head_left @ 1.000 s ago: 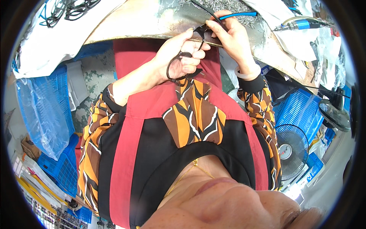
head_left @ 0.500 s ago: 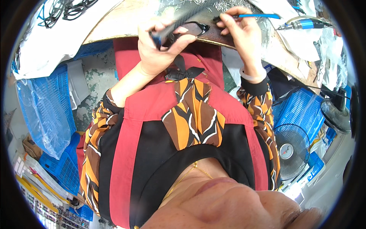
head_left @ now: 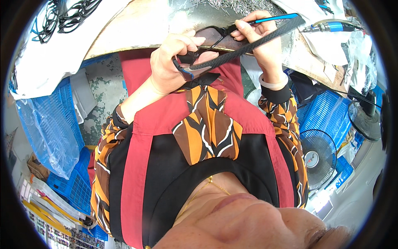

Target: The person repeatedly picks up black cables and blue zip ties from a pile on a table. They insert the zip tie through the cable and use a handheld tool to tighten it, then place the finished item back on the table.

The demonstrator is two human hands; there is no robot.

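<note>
Over the table's near edge, my left hand grips a dark eyeglass frame by one side. From that side a textured black temple slants up to the right, passing in front of my right wrist area. My right hand pinches a black-and-blue temple between thumb and fingers. The inner end of this temple meets the far corner of the frame, close to the fingertips. Whether the two parts are joined there is too small to tell. My left fingers hide part of the frame.
A pile of small metal pins or screws lies on the table beyond my hands. Several black glasses frames rest on white sheeting at left. A blue-banded handheld tool lies at right. Blue crates and a fan stand below.
The frame has turned in my left hand, and its textured temple has swung down to the right. The blue temple in my right hand, apart from the frame before, now meets its corner.
</note>
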